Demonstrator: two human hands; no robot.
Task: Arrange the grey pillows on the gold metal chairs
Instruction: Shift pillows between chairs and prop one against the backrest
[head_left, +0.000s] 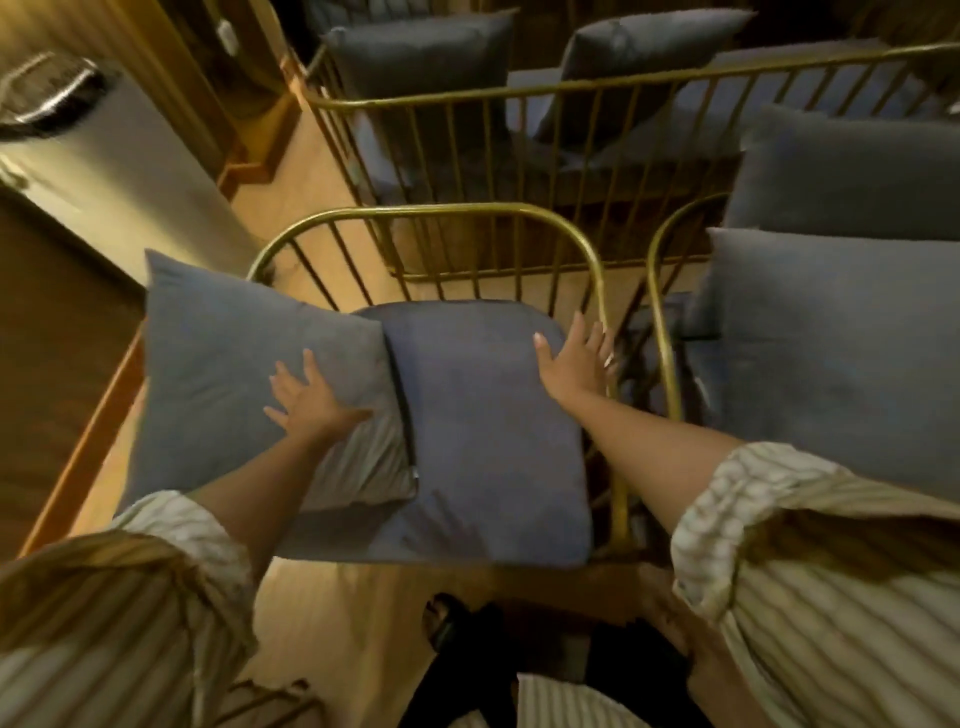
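Placement step: the left hand (311, 400), fingers spread flat, presses a grey pillow (244, 364) overhanging the gold chair (592, 249), the right hand (574, 364), fingers splayed, steadies the seat cushion (483, 431); next, likely standing the pillow against the backrest.

Both arms are stretched forward, striped sleeves pushed up the forearms. The left hand (311, 400) is laid flat, palm down, fingers spread. The right hand (576, 358) is likewise flattened, fingers splayed ahead of the wrist.
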